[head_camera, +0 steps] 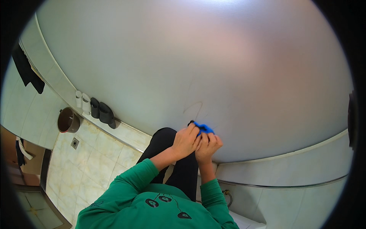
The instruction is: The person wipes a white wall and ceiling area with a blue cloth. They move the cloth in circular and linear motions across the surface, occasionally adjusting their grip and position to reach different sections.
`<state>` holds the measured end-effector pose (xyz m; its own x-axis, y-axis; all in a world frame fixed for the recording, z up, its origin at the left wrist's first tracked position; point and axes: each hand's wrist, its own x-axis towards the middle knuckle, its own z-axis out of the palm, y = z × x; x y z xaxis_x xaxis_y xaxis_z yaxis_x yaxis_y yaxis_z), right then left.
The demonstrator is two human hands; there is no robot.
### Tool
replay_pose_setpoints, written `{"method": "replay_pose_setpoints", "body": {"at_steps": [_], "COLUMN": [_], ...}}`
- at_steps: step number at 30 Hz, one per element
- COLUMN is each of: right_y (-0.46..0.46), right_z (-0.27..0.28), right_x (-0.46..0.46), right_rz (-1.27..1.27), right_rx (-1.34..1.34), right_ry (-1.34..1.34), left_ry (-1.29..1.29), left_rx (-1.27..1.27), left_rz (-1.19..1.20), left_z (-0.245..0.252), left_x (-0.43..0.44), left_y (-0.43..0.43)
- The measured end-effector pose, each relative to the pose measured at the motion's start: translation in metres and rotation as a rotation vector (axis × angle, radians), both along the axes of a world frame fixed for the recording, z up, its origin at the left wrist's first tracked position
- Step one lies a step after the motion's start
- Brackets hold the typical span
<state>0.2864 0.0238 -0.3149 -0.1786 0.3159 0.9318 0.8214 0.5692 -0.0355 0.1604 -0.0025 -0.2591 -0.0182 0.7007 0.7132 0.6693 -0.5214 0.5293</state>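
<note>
My left hand (186,141) and my right hand (208,144) are close together in front of a large smooth pale panel (243,86). Between their fingers they grip a small blue and black piece, perhaps cloth or knitting (203,128); its exact kind cannot be told. A dark bit of it sticks out by the fingertips of my left hand. Thin curved dark lines (197,106) show against the panel just above the hands. My knees in black trousers are below and behind the hands.
White slippers (85,103) and dark slippers (106,113) stand on a ledge at the left. A brown bucket (68,120) is on the tiled floor (94,160) near a floor drain (75,143). A black cloth (27,70) hangs at the far left. A hose fitting (227,195) is at the lower right.
</note>
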Motion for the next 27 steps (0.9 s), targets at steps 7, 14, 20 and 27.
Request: {"method": "replay_pose_setpoints", "body": {"at_steps": [7, 14, 20, 27], "right_y": [-0.002, -0.010, -0.016, -0.017], "right_z": [0.033, -0.007, -0.033, -0.009], "right_x": [0.032, 0.032, 0.052, 0.084], "right_rz": [-0.205, -0.193, -0.245, -0.243], "right_rx": [0.048, -0.015, -0.095, -0.045], "right_ry": [0.130, 0.085, 0.260, 0.391], "left_ry": [-0.109, -0.080, -0.147, -0.041], "left_rx": [0.127, 0.040, -0.128, -0.047], "left_rz": [-0.139, -0.104, -0.301, -0.331], "left_z": [0.033, 0.014, -0.006, 0.009], "left_x": [0.041, 0.052, 0.075, 0.111], "left_y": [0.008, 0.001, 0.000, 0.005]}}
